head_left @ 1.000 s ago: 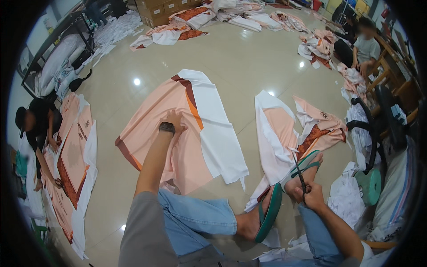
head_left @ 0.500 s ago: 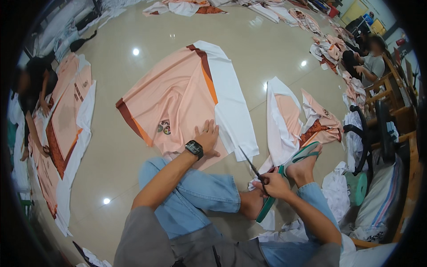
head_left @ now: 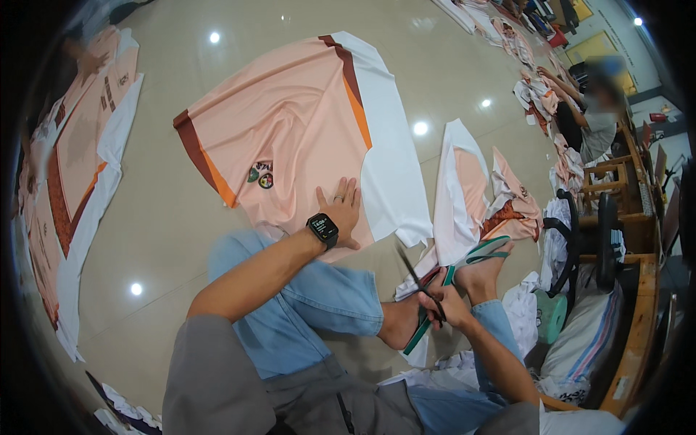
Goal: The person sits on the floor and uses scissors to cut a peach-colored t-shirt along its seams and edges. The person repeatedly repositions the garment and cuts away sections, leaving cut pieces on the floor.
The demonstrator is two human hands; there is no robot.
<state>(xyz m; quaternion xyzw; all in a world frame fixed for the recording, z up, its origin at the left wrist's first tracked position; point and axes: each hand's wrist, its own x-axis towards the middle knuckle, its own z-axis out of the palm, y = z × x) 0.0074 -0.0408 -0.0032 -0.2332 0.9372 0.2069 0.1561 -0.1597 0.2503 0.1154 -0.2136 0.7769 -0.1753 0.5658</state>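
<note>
A peach printed fabric piece (head_left: 297,123) with brown and orange bands lies spread on the floor before me, a white margin (head_left: 395,152) along its right side. My left hand (head_left: 339,219) presses flat on its near part, fingers spread. Round badge prints (head_left: 263,176) show on the fabric, left of that hand. My right hand (head_left: 448,308) grips a pair of dark scissors (head_left: 423,284) above my sandalled foot; the blades point up and left toward the white margin's near edge, apart from it. The blade tips are blurred.
A smaller white and peach cut piece (head_left: 464,196) lies at right by my other green sandal (head_left: 487,250). Another long printed piece (head_left: 83,167) lies at far left beside a person. A wooden frame (head_left: 631,341), a white sack (head_left: 583,333) and a seated person (head_left: 598,130) line the right.
My view has shifted, so the surroundings sit differently. My left hand stays flat on the fabric. The scissors remain in my right hand, lower and clear of the fabric edge.
</note>
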